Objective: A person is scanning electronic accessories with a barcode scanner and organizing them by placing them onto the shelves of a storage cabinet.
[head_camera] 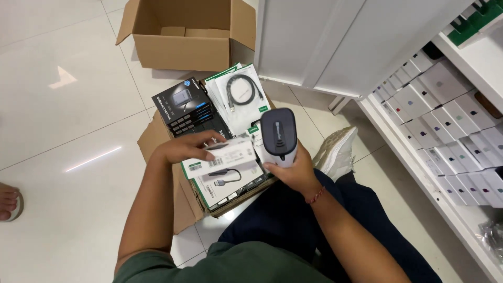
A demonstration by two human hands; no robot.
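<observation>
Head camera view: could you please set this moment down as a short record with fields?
Left hand: holds a small white rectangular packet over the box
Right hand: grips a grey handheld barcode scanner, head toward the packet
Below: brown cardboard box full of white cable packs and a black product box
Behind: open cardboard carton on the tiled floor
Right: shelf of white boxes

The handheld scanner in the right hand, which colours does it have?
Dark grey face, white body: scanner in the right hand, head view.
</observation>
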